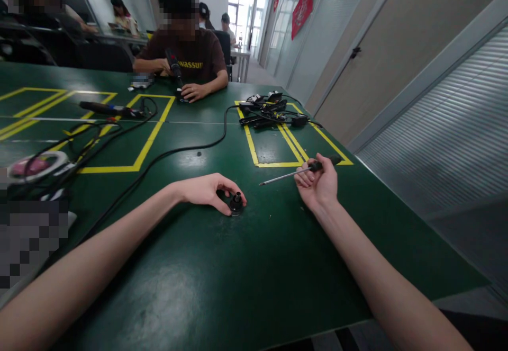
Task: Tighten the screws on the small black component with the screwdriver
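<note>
My left hand (206,189) rests on the green table (222,282) and pinches a small black round part (236,203) between thumb and fingers. My right hand (319,184) is a little to the right and holds a screwdriver (296,172) by its black handle. The thin metal shaft points left, its tip hovering above the table, apart from the black part.
A pile of black cables and adapters (272,113) lies inside yellow tape marks at the back right. A long black cable (159,155) crosses the table. A ring light and wires (37,165) sit at left. Across the table a person (186,54) handles a black tool.
</note>
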`<state>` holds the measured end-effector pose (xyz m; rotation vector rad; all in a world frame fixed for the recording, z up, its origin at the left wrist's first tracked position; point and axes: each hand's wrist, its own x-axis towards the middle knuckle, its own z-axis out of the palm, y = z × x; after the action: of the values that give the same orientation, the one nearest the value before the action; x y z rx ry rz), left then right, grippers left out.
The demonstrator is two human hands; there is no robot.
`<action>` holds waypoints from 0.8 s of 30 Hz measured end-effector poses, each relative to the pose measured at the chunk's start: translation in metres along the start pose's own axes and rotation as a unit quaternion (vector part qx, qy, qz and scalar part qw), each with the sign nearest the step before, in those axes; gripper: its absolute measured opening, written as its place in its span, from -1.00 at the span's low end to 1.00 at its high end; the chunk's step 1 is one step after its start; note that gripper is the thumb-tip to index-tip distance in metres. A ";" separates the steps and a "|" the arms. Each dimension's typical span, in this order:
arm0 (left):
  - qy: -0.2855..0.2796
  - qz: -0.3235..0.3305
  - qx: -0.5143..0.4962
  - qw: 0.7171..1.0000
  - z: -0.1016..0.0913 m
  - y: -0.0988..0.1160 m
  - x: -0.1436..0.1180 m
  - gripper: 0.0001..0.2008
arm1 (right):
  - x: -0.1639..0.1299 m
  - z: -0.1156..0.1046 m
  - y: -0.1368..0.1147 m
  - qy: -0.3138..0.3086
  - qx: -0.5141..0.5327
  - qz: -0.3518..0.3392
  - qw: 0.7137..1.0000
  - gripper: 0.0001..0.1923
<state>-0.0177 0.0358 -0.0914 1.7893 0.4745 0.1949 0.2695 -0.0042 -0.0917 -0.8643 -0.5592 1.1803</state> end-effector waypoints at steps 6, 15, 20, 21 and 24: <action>0.114 0.003 0.021 0.993 0.017 -0.006 0.010 -0.62 | -0.002 0.000 -0.004 0.001 -0.006 -0.013 1.000 -0.55; 0.103 -0.007 0.018 0.994 0.021 -0.011 0.012 -0.58 | -0.006 0.005 -0.004 -0.019 -0.042 -0.099 0.994 -0.58; 0.101 -0.006 0.007 0.995 0.021 -0.011 0.013 -0.58 | -0.017 0.015 -0.006 -0.036 -0.070 -0.175 0.981 -0.58; 0.100 -0.009 0.009 0.995 0.021 -0.011 0.013 -0.58 | -0.020 0.017 -0.006 -0.038 -0.075 -0.189 0.978 -0.58; 0.100 -0.014 0.017 0.995 0.021 -0.009 0.013 -0.57 | -0.025 0.022 -0.007 -0.038 -0.089 -0.230 0.968 -0.58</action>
<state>-0.0005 0.0244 -0.1076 1.8037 0.6495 0.3510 0.2484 -0.0226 -0.0723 -0.7871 -0.8854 0.7486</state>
